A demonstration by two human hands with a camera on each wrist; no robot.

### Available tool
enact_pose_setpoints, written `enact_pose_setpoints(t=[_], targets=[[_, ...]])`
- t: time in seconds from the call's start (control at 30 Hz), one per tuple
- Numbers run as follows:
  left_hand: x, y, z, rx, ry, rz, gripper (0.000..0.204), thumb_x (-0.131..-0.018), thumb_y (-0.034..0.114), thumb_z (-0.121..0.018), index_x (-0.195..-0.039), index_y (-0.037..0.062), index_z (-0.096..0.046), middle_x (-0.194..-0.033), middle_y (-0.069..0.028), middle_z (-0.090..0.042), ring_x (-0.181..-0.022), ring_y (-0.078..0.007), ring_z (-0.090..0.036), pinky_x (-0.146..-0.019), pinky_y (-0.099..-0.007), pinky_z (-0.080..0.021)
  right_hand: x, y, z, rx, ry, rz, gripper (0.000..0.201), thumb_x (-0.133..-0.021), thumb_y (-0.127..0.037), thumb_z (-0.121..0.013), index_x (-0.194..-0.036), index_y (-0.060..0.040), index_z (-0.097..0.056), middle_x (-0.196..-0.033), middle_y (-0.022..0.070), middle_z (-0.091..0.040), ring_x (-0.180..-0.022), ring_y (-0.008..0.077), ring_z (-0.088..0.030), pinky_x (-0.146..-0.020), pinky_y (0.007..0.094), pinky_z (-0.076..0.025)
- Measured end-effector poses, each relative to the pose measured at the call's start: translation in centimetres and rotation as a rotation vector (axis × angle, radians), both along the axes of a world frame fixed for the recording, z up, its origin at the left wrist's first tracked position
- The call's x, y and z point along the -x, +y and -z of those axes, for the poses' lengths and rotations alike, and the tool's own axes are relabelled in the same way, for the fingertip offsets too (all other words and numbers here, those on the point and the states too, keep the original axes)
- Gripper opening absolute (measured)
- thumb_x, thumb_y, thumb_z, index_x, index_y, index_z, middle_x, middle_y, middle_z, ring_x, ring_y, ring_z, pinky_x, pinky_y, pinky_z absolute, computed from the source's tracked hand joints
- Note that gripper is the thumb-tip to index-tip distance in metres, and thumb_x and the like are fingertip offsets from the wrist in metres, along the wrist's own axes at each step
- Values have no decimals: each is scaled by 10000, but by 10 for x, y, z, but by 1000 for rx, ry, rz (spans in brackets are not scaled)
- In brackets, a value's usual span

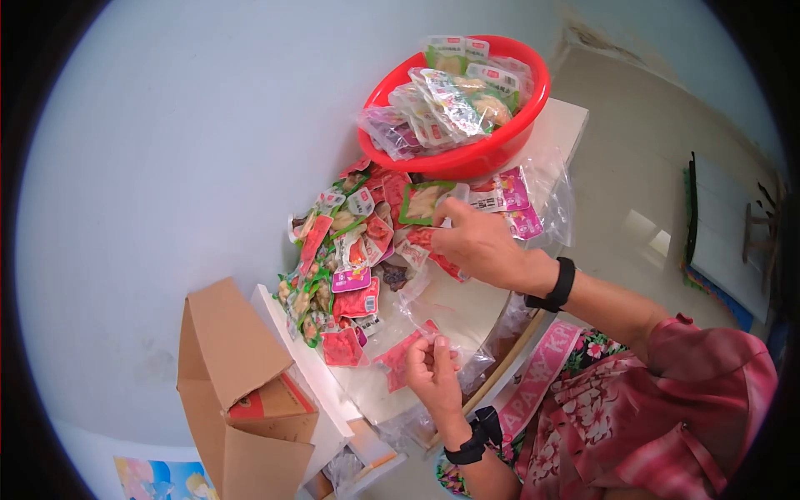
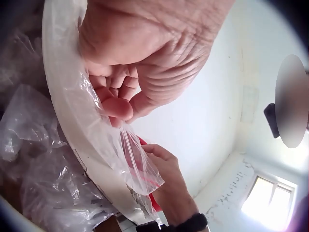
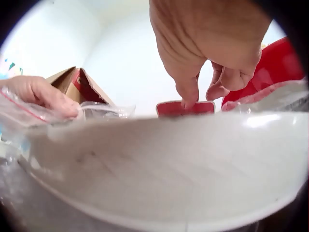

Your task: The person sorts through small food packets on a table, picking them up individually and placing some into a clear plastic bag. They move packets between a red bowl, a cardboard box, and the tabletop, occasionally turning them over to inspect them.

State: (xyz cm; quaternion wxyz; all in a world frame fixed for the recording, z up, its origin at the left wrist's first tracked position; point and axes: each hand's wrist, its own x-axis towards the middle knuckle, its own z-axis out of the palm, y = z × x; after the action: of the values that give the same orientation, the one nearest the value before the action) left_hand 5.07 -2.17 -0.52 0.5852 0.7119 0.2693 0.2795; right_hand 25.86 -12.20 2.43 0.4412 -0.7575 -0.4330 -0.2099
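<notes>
Between its thumb and curled fingers, my left hand [image 1: 435,379] pinches a clear zip bag [image 2: 137,162] with a red strip along its mouth. A red packet [image 1: 404,358] lies on the table beside that hand. My right hand [image 1: 479,246] reaches over the packets, its fingertips at the right end of a green-bordered food packet [image 1: 422,202]. Seen from the right wrist, the thumb tip overlaps the upper edge of a red packet [image 3: 178,109], with a gap between thumb and the other fingers. Red, green and purple packets [image 1: 354,250] lie heaped left of the right hand.
A red basin [image 1: 492,158] filled with packets stands at the table's far end. Purple packets [image 1: 517,196] lie just in front of it. An open cardboard box [image 1: 237,342] sits by the left side. Loose clear plastic bags [image 2: 63,179] hang below the white table edge [image 2: 72,111].
</notes>
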Motion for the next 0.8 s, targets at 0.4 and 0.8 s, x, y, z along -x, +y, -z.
enact_pose_setpoints(t=[0.4, 0.8], targets=[[1, -6, 1, 55, -84, -42, 136, -1005, 143, -687, -1020, 15, -644, -860, -28, -668, -677, -72, -600, -573, -210, -482, 24, -65, -15, -418, 879, -246, 107, -1074, -119, -542, -1033, -34, -492, -683, 54, -594, -439, 122, -550, -406, 296, -381], [0, -26, -14, -119, -113, -132, 116, -1004, 125, -688, -1008, 14, -655, -854, -27, -667, -680, -77, -584, -590, -229, -471, 53, -87, 10, -506, 1245, -375, 159, -1093, -192, -540, -1057, -51, -477, -569, 9, -544, -404, 100, -520, -385, 241, -351]])
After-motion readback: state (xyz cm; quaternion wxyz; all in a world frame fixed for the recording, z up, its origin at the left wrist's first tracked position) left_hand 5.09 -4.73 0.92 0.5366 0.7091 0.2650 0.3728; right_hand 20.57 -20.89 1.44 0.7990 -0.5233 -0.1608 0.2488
